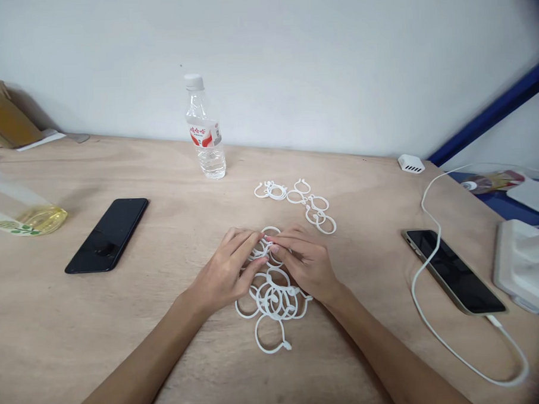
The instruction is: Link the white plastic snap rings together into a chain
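Several thin white plastic rings, each with a small clip-like tab, lie on the wooden table. My left hand and my right hand meet over the upper part of the near pile. Between their fingertips is a white ring, pinched from both sides. My fingers and the rings around it hide part of its outline. One ring lies at the pile's near end, its tab pointing right. Beyond my hands, a looser group of similar rings runs toward the right.
A water bottle stands near the wall. On the left are a black phone and a clear bottle with yellow liquid. A second phone with a white cable lies right, near a white device.
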Action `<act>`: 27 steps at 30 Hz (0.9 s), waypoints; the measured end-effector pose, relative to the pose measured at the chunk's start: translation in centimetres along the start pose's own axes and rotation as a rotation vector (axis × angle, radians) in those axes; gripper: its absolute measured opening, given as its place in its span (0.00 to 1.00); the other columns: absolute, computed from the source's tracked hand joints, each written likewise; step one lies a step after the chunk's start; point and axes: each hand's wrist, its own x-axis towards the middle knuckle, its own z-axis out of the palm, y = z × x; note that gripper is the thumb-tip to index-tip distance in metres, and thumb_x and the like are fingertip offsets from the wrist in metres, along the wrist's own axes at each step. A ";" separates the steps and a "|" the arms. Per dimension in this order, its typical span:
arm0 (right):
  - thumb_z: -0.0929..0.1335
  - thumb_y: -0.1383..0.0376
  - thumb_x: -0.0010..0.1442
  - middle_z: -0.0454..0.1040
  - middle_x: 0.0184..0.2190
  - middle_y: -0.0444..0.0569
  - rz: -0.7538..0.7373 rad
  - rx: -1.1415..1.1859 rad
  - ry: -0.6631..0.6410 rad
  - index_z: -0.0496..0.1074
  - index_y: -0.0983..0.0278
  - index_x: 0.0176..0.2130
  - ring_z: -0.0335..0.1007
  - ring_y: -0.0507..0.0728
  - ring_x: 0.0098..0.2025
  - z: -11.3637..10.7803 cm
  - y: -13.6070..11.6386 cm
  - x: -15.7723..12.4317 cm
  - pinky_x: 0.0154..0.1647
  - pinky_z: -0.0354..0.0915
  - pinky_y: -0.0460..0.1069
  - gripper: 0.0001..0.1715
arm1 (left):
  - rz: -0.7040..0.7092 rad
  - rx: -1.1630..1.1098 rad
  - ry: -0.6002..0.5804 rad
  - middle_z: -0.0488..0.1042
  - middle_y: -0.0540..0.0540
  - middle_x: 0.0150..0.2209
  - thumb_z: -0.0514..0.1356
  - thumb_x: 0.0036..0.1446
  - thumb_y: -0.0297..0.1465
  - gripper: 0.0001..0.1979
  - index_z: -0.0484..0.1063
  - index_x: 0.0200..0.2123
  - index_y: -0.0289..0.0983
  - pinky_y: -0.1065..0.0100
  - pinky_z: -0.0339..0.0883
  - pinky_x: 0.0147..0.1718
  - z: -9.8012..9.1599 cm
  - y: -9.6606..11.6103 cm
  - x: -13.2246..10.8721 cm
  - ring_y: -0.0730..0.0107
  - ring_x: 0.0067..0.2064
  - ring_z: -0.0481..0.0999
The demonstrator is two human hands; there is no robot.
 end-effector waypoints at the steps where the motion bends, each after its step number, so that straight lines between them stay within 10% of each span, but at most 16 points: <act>1: 0.68 0.71 0.60 0.80 0.33 0.49 0.012 0.004 -0.001 0.79 0.60 0.40 0.73 0.55 0.35 0.0 0.0 0.0 0.39 0.70 0.53 0.10 | -0.004 -0.002 -0.007 0.73 0.37 0.46 0.57 0.62 0.27 0.20 0.62 0.56 0.35 0.56 0.71 0.43 0.0 0.0 0.0 0.60 0.45 0.69; 10: 0.68 0.69 0.60 0.80 0.32 0.48 0.086 -0.038 -0.013 0.79 0.61 0.36 0.73 0.54 0.35 0.1 -0.3 0.3 0.39 0.70 0.52 0.08 | -0.082 0.009 -0.083 0.72 0.37 0.48 0.54 0.63 0.27 0.16 0.64 0.54 0.33 0.55 0.69 0.46 -0.2 0.1 0.2 0.59 0.46 0.68; 16: 0.69 0.62 0.54 0.75 0.25 0.48 0.289 -0.655 0.210 0.76 0.64 0.30 0.69 0.58 0.32 -4.2 2.3 0.9 0.39 0.65 0.54 0.08 | -0.236 0.044 -0.144 0.71 0.38 0.52 0.53 0.64 0.29 0.17 0.65 0.55 0.33 0.52 0.66 0.52 -0.2 0.1 0.4 0.56 0.52 0.67; 23: 0.68 0.57 0.52 0.71 0.21 0.46 0.634 -0.841 -0.078 0.71 0.61 0.23 0.66 0.59 0.30 -7.5 3.4 0.8 0.33 0.58 0.52 0.12 | -0.243 0.025 -0.155 0.72 0.38 0.52 0.54 0.63 0.29 0.17 0.66 0.55 0.33 0.51 0.65 0.54 -0.2 0.1 0.3 0.56 0.53 0.67; 27: 0.67 0.57 0.53 0.67 0.18 0.43 0.615 -0.717 0.187 0.73 0.62 0.25 0.62 0.54 0.23 -6.5 3.0 0.8 0.30 0.57 0.50 0.12 | -0.232 -0.007 -0.158 0.72 0.38 0.51 0.55 0.62 0.29 0.17 0.66 0.54 0.32 0.53 0.66 0.54 -0.1 0.1 0.4 0.57 0.53 0.68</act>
